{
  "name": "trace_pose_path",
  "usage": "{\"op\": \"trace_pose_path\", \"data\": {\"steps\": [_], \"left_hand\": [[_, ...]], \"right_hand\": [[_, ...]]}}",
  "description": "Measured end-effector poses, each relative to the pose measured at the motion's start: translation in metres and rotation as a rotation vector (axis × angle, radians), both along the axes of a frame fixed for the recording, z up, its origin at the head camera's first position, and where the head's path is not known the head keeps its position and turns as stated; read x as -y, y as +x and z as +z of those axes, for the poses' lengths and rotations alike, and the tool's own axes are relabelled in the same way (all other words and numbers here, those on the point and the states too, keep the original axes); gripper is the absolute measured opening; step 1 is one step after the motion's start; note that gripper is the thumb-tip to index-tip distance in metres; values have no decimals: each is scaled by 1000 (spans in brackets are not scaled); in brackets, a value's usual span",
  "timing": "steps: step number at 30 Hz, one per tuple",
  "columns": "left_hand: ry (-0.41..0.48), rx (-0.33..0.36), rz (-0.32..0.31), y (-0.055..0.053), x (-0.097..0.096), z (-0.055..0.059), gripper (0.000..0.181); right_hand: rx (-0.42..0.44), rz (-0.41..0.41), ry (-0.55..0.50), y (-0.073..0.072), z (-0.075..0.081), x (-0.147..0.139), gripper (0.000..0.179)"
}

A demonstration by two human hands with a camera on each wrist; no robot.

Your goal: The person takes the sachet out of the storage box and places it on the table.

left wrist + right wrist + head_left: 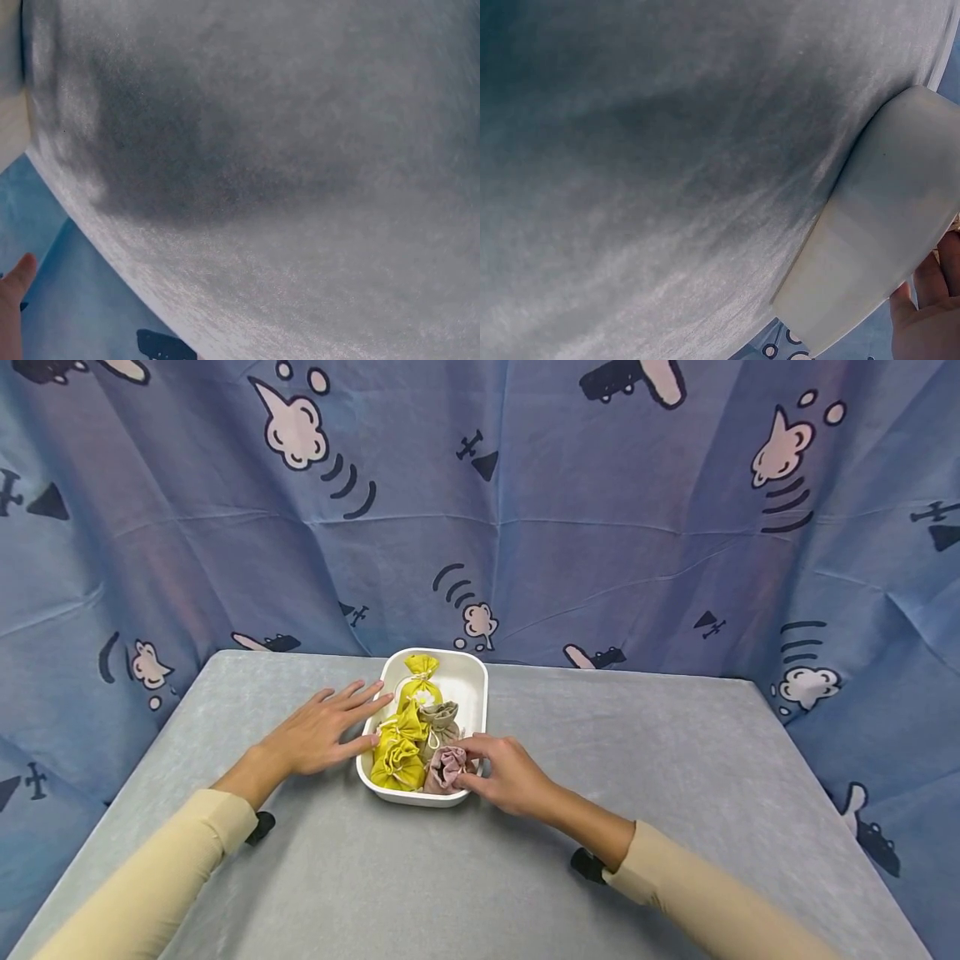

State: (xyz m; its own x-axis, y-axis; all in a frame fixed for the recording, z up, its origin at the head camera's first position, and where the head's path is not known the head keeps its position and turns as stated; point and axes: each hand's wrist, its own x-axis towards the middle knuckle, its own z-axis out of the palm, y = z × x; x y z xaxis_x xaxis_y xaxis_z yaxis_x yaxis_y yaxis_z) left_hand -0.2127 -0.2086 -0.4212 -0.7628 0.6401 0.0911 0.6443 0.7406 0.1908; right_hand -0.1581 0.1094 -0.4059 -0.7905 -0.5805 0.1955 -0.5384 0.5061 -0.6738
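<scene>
A white rectangular tray (470,693) on the table holds several small drawstring pouches. Yellow pouches (397,766) lie along its left side, one of them (422,668) at the back. Beside them sits a grey-beige pouch (441,720) with a pale cord. My right hand (517,777) reaches over the tray's right rim and pinches a pink pouch (447,766) at the front right corner between thumb and fingers. With its fingers spread and fairly straight, my left hand (322,731) rests at the tray's left rim. The right wrist view shows the tray's outer wall (877,217) and the right fingers (930,281) above its edge.
The table (637,760) has a grey cloth surface. Behind and around it hangs a blue printed curtain (540,560). Dark wrist devices (588,865) sit under both beige sleeves (697,893).
</scene>
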Motion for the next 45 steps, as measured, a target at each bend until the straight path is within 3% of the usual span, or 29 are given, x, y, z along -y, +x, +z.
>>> {"op": "trace_pose_path", "data": {"steps": [24,45], "left_hand": [[-9,7,5,2,-4,6,67],[-16,2,-4,2,-2,4,66]], "right_hand": [[-40,-21,0,-1,17,1,32],[-159,-48,-16,-4,55,-12,33]]}}
